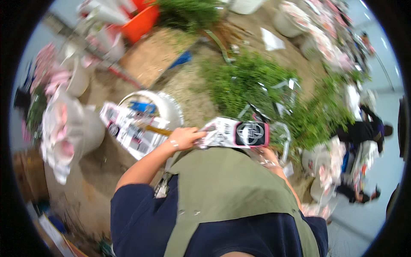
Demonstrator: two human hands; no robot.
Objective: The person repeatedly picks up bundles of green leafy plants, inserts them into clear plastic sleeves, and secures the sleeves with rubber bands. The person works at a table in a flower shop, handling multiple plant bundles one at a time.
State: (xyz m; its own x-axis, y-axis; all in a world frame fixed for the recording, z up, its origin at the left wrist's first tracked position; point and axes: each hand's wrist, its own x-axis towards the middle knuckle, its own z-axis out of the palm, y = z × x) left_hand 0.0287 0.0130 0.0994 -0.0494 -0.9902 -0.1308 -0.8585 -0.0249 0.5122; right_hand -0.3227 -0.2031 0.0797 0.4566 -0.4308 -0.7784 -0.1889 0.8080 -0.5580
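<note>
My left hand (185, 138) lies at the left edge of a printed pink, black and white wrapping sleeve (236, 132), its fingers closed on that edge. At the sleeve's lower right is my right hand (269, 158), partly hidden behind it and clear plastic; its grip cannot be made out. Both hands are close to the olive apron (234, 180). Beyond the sleeve lies a heap of green foliage (247, 83). Left of my left hand, more printed wrapping (138, 141) rests against a white bucket (171, 107), with a brown stick-like piece (157, 130) over it.
White buckets with pink wrapped bunches stand on the left (93, 128) and right (289, 24). An orange bucket (141, 25) is near a brown board (154, 54). A white paper piece (272, 40) lies on the floor. Two people (369, 128) (358, 194) are at far right.
</note>
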